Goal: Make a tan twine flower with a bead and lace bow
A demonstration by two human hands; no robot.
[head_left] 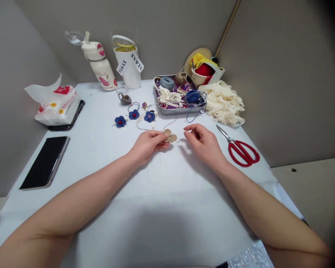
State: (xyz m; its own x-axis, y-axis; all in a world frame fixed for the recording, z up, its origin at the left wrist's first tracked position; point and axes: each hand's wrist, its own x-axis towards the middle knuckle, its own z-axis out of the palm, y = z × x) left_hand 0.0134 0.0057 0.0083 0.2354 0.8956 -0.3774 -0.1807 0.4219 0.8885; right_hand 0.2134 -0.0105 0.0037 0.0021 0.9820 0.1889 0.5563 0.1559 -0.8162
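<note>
My left hand [153, 143] pinches a small beige crocheted flower [171, 138] between thumb and fingers, a little above the table. Part of its petals is hidden behind the thumb. A thin grey thread [169, 124] rises from near the flower. To the right hovers my right hand [202, 139], its fingers loosely curled with thumb and index tips slightly apart; I see nothing between them. Beyond my left hand lie blue flowers with beaded centres, one of them a blue flower [149, 116] close to the thread. Red-handled scissors [241, 150] rest right of my right hand.
A metal tray [178, 111] holds yarn balls and beads. Beside it are cream lace [225, 102] and a tilted cup [199, 78] with yarn. A bottle [103, 70], a white container [131, 74], a tissue pack [58, 108] and a phone [44, 162] stand or lie leftward.
</note>
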